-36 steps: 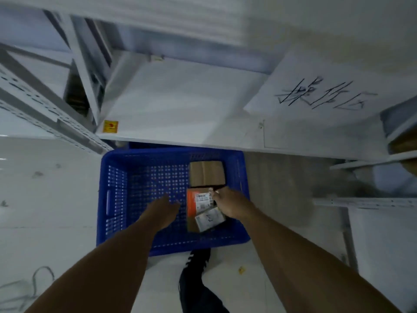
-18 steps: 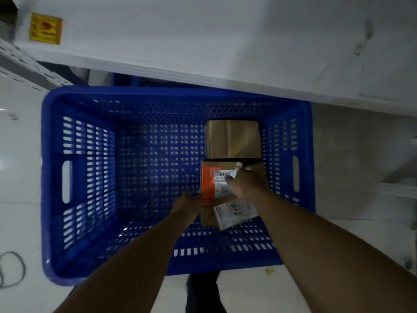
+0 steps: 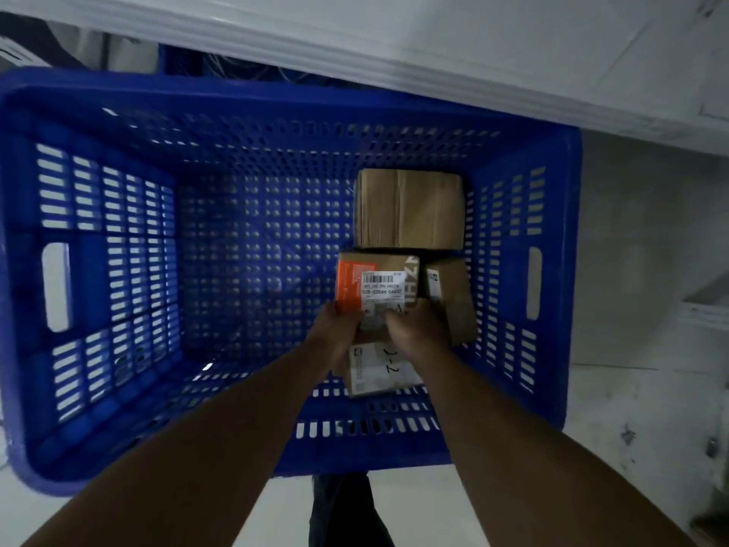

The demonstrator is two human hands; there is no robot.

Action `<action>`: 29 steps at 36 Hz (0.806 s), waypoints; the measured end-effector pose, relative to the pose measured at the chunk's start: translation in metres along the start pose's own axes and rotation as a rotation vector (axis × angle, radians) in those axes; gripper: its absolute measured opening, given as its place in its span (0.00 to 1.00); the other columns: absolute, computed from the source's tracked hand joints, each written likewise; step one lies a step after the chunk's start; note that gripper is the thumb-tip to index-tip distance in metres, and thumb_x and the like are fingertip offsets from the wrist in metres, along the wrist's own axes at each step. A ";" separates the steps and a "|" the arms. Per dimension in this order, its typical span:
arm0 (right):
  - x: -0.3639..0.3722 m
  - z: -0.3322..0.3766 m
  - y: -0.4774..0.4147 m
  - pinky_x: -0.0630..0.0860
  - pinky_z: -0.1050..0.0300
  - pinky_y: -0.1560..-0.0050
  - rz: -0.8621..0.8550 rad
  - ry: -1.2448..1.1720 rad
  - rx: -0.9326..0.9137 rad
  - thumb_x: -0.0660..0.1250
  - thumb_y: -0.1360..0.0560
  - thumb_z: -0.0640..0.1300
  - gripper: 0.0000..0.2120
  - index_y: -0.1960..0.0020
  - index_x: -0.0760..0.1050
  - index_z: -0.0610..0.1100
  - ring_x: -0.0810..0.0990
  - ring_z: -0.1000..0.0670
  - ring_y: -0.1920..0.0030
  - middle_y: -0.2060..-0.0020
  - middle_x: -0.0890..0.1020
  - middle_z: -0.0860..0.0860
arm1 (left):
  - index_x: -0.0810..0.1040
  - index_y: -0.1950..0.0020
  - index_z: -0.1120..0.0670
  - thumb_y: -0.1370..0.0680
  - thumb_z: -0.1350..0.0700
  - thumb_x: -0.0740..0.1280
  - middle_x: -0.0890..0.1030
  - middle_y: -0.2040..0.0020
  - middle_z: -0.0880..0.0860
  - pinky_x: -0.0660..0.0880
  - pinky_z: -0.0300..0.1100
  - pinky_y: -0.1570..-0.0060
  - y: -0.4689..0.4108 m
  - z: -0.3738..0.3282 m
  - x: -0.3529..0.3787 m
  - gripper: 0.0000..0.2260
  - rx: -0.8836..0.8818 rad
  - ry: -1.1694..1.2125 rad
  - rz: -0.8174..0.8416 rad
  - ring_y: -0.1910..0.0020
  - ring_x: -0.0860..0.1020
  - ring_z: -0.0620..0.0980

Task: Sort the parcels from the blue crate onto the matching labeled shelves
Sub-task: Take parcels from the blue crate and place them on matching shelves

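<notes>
A blue perforated crate point(image 3: 98, 246) stands on the floor below me. Inside, at its right side, lie several parcels. My left hand point(image 3: 335, 333) and my right hand point(image 3: 414, 329) both grip the near edge of a small cardboard parcel with an orange patch and a barcode label point(image 3: 374, 284). Beneath my hands lies a parcel with a white label marked "2-2" point(image 3: 382, 369). A plain brown box point(image 3: 410, 209) sits farther back, and another brown parcel point(image 3: 453, 302) leans against the right wall.
A white shelf board point(image 3: 434, 45) juts over the crate's far edge. Pale floor point(image 3: 639, 270) lies to the right, with part of a shelf frame point(image 3: 706, 305) at the right edge. My dark shoe point(image 3: 347, 511) shows below the crate.
The view has closed in on the crate. My left hand has moved right onto the orange-patched parcel, and both hands now hold it, slightly raised off the "2-2" parcel.
</notes>
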State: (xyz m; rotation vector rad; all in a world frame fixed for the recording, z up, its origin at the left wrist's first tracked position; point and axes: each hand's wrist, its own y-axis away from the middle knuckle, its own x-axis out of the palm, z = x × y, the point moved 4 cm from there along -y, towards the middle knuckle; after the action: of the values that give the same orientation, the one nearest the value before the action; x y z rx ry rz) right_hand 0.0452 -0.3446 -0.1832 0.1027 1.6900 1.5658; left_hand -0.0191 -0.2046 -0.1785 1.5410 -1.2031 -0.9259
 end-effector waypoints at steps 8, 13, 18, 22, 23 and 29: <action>0.017 0.030 0.033 0.76 0.46 0.37 0.113 -0.041 -0.010 0.69 0.26 0.59 0.35 0.24 0.64 0.47 0.77 0.41 0.37 0.33 0.76 0.45 | 0.79 0.44 0.55 0.17 0.57 0.65 0.84 0.50 0.55 0.75 0.38 0.64 0.015 0.002 -0.061 0.05 0.020 0.042 -0.073 0.58 0.83 0.48; 0.038 0.051 0.053 0.81 0.51 0.46 0.174 -0.157 -0.097 0.73 0.25 0.54 0.20 0.38 0.75 0.48 0.82 0.49 0.49 0.46 0.83 0.50 | 0.80 0.47 0.55 0.18 0.54 0.67 0.85 0.54 0.54 0.75 0.43 0.62 0.031 -0.004 -0.104 0.06 0.042 0.079 -0.139 0.58 0.83 0.51; 0.055 0.074 0.083 0.76 0.58 0.55 0.213 -0.300 -0.201 0.74 0.24 0.49 0.19 0.35 0.75 0.49 0.82 0.53 0.48 0.44 0.82 0.51 | 0.79 0.39 0.56 0.21 0.56 0.71 0.84 0.48 0.55 0.75 0.43 0.63 0.049 -0.006 -0.149 0.11 0.073 0.164 -0.176 0.57 0.83 0.50; 0.059 0.089 0.102 0.77 0.59 0.53 0.194 -0.357 -0.242 0.74 0.24 0.41 0.21 0.34 0.71 0.48 0.81 0.55 0.50 0.45 0.82 0.52 | 0.69 0.35 0.51 0.25 0.58 0.75 0.79 0.44 0.54 0.80 0.52 0.57 0.065 -0.005 -0.174 0.22 0.095 0.279 -0.146 0.52 0.81 0.54; 0.059 0.094 0.106 0.76 0.61 0.55 0.187 -0.362 -0.252 0.74 0.24 0.40 0.23 0.33 0.70 0.48 0.80 0.56 0.51 0.44 0.81 0.52 | 0.68 0.35 0.51 0.25 0.61 0.75 0.78 0.43 0.54 0.79 0.52 0.57 0.068 -0.007 -0.177 0.23 0.111 0.274 -0.138 0.51 0.81 0.54; 0.052 0.120 0.124 0.75 0.49 0.42 0.092 -0.371 -0.328 0.76 0.25 0.39 0.31 0.28 0.65 0.48 0.77 0.44 0.37 0.36 0.76 0.49 | 0.65 0.33 0.55 0.29 0.70 0.76 0.78 0.44 0.57 0.76 0.44 0.64 0.076 -0.024 -0.191 0.30 0.257 0.150 -0.170 0.50 0.80 0.55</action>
State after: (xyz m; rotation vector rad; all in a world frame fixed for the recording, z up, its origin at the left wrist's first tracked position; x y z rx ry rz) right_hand 0.0264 -0.1919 -0.0900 0.2857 1.1442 1.7469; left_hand -0.0609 -0.0196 -0.0962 1.9070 -1.1294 -0.7685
